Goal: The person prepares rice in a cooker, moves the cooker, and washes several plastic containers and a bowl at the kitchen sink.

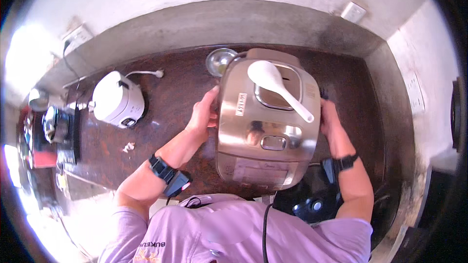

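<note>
A large gold-toned rice cooker (234,135) is between my two hands, its front panel facing me. A white rice paddle (268,76) lies slantwise on its shut lid, handle towards the front right. My left hand (204,113) holds the cooker's left side, thumb up along the edge. On the opposite side, my right hand (329,115) grips it, with the fingertips hidden behind the body. Whether the cooker's base touches the dark tabletop (175,98) cannot be seen. A shiny metal bowl (221,60) is partly covered by the cooker's back left corner.
A small white rice cooker (119,100) stands to the left, a white plug (159,73) beside it. White scraps (128,147) lie nearer me. A glossy black appliance (307,197) is under my right forearm. Wall sockets (353,12) sit above the back ledge. A metal pot (55,124) is far left.
</note>
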`<state>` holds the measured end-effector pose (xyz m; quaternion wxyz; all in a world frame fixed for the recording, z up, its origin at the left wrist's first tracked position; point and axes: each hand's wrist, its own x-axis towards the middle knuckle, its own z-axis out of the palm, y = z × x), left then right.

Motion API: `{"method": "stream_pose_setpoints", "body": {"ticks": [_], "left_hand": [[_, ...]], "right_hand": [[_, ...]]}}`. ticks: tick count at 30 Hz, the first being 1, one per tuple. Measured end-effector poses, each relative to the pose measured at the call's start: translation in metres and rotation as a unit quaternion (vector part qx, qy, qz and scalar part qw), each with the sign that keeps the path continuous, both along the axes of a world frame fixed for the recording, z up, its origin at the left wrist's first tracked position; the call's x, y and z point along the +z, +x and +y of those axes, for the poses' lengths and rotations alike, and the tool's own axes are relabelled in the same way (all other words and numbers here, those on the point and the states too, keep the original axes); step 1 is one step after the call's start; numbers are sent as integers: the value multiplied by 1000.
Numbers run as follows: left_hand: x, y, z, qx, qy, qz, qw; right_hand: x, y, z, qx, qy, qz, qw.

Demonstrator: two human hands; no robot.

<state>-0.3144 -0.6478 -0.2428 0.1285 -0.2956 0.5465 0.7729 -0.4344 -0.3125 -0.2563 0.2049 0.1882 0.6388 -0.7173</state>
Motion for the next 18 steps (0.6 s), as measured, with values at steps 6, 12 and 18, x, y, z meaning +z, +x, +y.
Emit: {"method": "stream_pose_setpoints", "body": {"ticks": [6, 12, 18], "left_hand": [[18, -19, 2, 73, -60, 20, 995], [40, -21, 14, 127, 25, 39, 991], [28, -16, 14, 156, 47, 91, 982]], "right_hand": [[8, 19, -6, -10, -15, 19, 1000], [14, -1, -15, -9, -139, 25, 990], [1, 0, -10, -60, -107, 100, 987]]}}
